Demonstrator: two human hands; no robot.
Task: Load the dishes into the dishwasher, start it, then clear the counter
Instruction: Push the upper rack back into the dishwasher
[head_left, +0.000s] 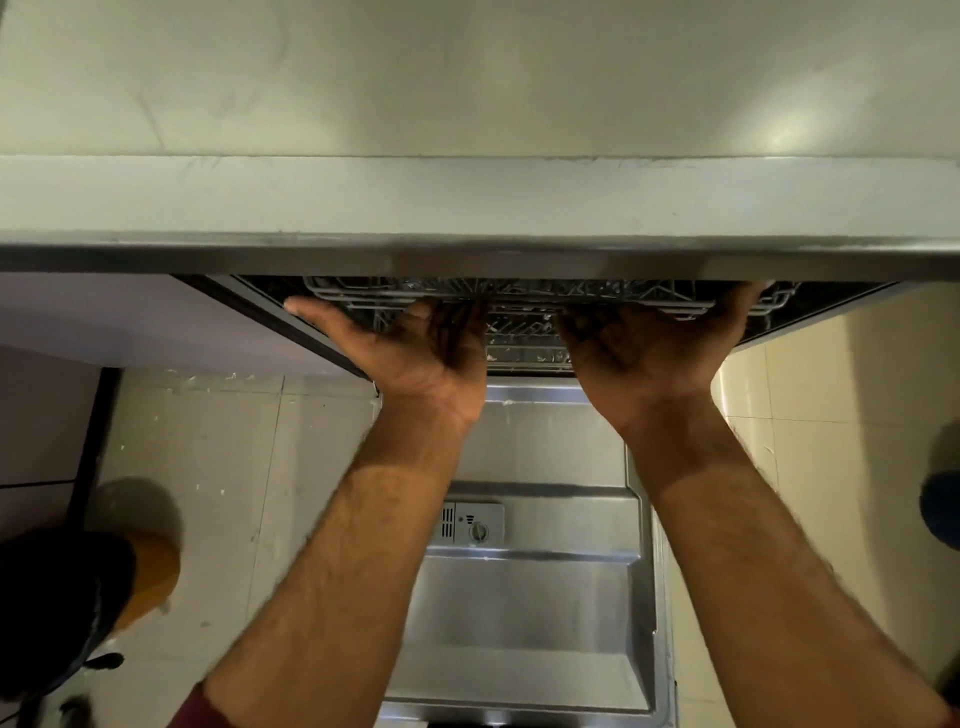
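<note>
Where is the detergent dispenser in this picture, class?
In the head view, the detergent dispenser sits on the inner face of the lowered dishwasher door, near the picture's centre, between the person's two forearms and below both hands.

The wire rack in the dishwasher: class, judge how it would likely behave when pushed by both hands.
The rack is a metal wire grid, so probably stiff, not floppy. Both hands, left and right, meet its front edge spread apart, so it should likely go in straight. Its contents are hard to see; anything inside may rattle.
</note>
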